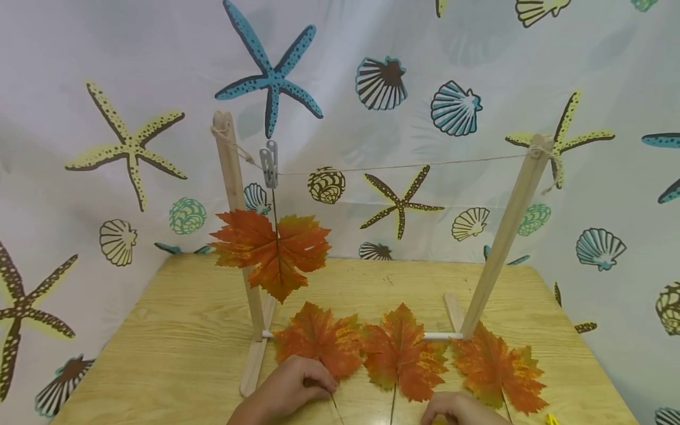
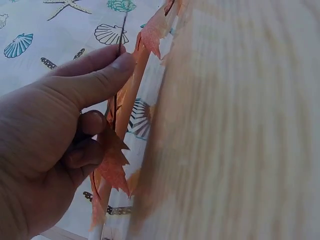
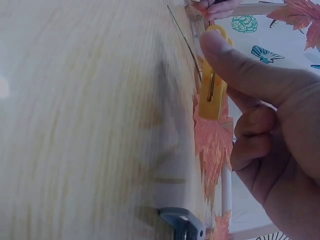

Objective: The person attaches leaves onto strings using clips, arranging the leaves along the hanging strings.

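Observation:
My left hand (image 1: 297, 386) pinches the thin dark stem (image 2: 121, 32) of the leftmost orange maple leaf (image 1: 320, 337) on the table, between thumb and index finger. In the right wrist view my right hand (image 3: 280, 100) holds a yellow clothespin (image 3: 211, 97) by one end, thumb on top. The head view hides that clothespin. Another maple leaf (image 1: 401, 354) lies in the middle, and a third leaf (image 1: 494, 366) lies to the right. Above the left side hangs a fourth leaf (image 1: 276, 251), its stem clipped to the string by a grey clothespin (image 1: 269, 168).
A string (image 1: 404, 165) runs between a left wooden post (image 1: 231, 171) and a right post (image 1: 504, 248), joined low by a white rod (image 1: 443, 336). Another grey clothespin (image 3: 182, 220) and a yellow item (image 1: 552, 419) lie on the wooden table (image 1: 175, 330). Behind hangs a patterned cloth (image 1: 340, 35).

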`<state>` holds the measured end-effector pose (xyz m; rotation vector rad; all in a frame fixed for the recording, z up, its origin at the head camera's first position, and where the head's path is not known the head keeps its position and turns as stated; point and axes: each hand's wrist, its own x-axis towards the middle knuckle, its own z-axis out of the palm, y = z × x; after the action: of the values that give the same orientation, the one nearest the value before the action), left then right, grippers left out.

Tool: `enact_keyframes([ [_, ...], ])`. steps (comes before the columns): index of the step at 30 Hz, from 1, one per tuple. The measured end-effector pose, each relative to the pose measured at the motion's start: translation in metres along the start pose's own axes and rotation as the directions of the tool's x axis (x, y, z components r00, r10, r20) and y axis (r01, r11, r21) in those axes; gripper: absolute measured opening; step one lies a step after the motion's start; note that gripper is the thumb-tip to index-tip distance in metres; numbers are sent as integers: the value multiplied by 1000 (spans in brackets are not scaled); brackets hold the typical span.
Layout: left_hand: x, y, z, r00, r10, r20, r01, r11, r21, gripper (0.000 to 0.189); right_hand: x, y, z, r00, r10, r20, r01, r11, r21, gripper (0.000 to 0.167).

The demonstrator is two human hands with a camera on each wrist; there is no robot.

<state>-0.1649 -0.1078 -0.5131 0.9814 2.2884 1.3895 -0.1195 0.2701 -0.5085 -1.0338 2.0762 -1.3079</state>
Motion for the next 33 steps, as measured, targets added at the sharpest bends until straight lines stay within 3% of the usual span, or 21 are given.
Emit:
enact_keyframes([
  [3,2,0,-1,996,87,16,-88,992,94,11,-1,12,1,1000,-5,28,5,1000,-10,16],
  [8,5,2,-2,979,200,41,-204,951,234,11,1,11,5,998,17,67,-20,999,31,17],
  [15,9,7,-1,949,313,36,-310,904,296,13,6,-1,13,996,-60,59,55,995,89,18],
  [28,10,7,0,938,345,-9,-323,888,326,13,7,4,14,993,-112,45,111,994,16,18],
  [33,11,7,2,934,356,-18,-334,891,307,13,7,2,16,996,-76,45,73,995,73,23],
])
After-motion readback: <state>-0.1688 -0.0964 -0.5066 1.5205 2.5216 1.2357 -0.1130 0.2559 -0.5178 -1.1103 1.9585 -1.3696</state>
